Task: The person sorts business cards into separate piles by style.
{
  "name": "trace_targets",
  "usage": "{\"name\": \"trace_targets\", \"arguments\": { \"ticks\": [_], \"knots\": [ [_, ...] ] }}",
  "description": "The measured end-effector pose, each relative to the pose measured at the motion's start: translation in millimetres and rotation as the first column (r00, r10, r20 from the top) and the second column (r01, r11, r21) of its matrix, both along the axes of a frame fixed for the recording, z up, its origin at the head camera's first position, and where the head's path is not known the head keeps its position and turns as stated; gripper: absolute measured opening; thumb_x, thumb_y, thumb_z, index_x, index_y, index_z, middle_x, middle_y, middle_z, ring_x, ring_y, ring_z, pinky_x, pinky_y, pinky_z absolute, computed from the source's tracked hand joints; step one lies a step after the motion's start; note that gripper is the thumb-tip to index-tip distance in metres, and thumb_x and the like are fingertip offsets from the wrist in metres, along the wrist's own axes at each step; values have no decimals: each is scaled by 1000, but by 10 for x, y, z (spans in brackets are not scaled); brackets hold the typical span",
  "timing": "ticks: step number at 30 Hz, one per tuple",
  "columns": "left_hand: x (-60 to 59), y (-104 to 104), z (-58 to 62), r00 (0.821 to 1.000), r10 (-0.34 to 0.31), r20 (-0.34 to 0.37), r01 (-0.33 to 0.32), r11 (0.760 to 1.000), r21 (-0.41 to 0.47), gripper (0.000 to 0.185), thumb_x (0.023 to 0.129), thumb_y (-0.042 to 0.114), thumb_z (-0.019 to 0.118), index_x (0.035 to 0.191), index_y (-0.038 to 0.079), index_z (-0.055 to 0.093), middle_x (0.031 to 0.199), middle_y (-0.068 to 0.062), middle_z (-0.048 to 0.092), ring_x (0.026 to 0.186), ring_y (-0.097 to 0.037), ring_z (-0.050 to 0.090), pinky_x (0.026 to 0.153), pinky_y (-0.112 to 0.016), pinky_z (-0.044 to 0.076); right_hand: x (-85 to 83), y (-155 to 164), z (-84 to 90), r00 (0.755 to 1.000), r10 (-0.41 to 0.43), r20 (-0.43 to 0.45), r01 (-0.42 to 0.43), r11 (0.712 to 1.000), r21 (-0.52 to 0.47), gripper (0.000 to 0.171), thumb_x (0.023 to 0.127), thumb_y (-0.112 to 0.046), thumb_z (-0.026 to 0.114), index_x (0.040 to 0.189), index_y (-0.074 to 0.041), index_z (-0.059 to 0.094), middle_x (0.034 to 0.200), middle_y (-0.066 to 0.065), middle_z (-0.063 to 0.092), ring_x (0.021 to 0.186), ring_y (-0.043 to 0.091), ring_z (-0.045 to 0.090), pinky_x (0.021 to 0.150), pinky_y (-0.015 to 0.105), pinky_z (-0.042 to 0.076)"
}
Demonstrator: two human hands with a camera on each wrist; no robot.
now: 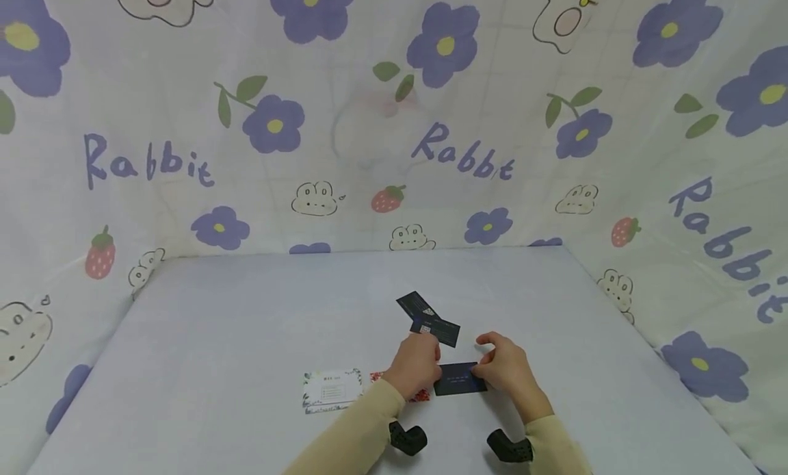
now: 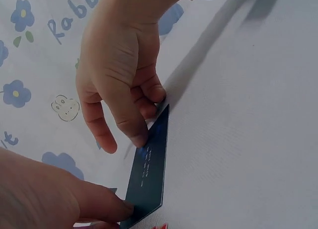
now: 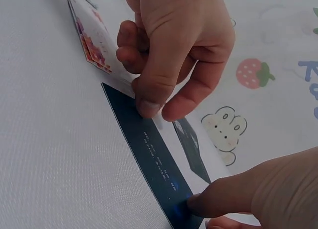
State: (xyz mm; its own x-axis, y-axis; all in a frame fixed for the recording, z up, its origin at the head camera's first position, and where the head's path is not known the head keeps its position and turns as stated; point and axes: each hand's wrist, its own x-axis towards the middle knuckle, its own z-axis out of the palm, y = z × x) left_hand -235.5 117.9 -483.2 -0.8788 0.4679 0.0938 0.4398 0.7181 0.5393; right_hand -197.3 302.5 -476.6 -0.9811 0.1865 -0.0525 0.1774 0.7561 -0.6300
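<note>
A dark blue card (image 1: 460,380) with small pale print lies in front of me, between my two hands. My left hand (image 1: 412,365) pinches its left end, the thumb (image 3: 149,107) on the printed face. At the other end my right hand (image 1: 509,374) holds the card, with its thumb (image 2: 138,137) on top and some fingers curled behind the edge; the index finger stands away from it. In the left wrist view the card (image 2: 149,174) looks slightly tilted. The undersides of both grips are partly hidden.
Two dark cards (image 1: 446,331) overlap just beyond my left hand. Left of that hand is a white card with a leafy border (image 1: 332,391). A red-patterned card (image 1: 421,395) is mostly covered by my left hand and sleeve. Patterned cloth (image 1: 357,139) encloses the white table (image 1: 215,338).
</note>
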Motion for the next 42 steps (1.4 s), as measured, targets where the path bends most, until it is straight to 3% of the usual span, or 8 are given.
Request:
{"name": "trace_targets", "arguments": {
  "ticks": [3,7,11,15,21,26,32,42],
  "knots": [
    [-3,-68,21,1000,16,-3,-15,999,41,11,81,7,77,90,6,72,82,-3,71,68,-13,57,65,-24,49,-18,4,-24,1000,1,14,-1,1000,-17,52,76,-6,79,125,1,61,76,5,65,67,16,56,59,27,44],
    [-40,-299,186,997,77,-10,-74,981,177,13,84,9,75,96,7,72,86,-5,71,68,-11,56,65,-25,47,-49,23,-7,999,-21,27,23,998,-65,52,83,-13,78,129,0,59,84,9,68,69,16,59,59,27,47],
    [-127,-655,408,985,167,48,-174,945,276,14,90,15,72,101,7,71,85,-7,70,64,-11,56,59,-25,45,-96,7,89,999,-43,14,45,988,-150,51,90,-18,74,134,1,56,90,13,67,65,15,62,57,28,52],
    [-221,-1014,519,960,230,160,-271,907,323,20,94,20,69,108,6,70,80,-7,67,57,-13,58,53,-25,46,-176,-44,220,999,-43,-1,42,980,-197,50,94,-22,70,137,0,54,93,14,68,64,16,64,57,27,54],
    [-298,-1386,431,909,314,275,-396,856,333,23,95,25,68,111,8,68,76,-6,62,53,-15,57,52,-26,47,-307,-161,347,1000,-23,4,23,971,-237,51,96,-25,68,140,-2,53,100,20,68,66,21,67,58,26,54],
    [-284,-1555,289,885,339,317,-439,835,331,25,95,26,67,112,7,67,75,-5,62,52,-15,56,53,-26,48,-378,-235,398,1000,-6,2,6,961,-278,52,98,-26,67,141,-2,52,105,24,68,68,22,68,59,26,55],
    [-259,-1696,200,870,350,347,-469,804,366,24,95,26,68,111,7,68,81,-14,68,53,-15,58,53,-27,53,-426,-270,419,1000,19,10,-15,950,-311,52,98,-28,66,141,-2,51,109,26,68,69,22,68,60,26,56],
    [-331,-1859,275,864,371,341,-488,786,380,25,95,27,69,111,8,68,86,-20,70,53,-16,59,53,-28,54,-513,-328,448,999,45,8,-40,950,-311,53,99,-27,64,143,-1,49,114,28,68,70,21,70,61,26,57]
  ]
}}
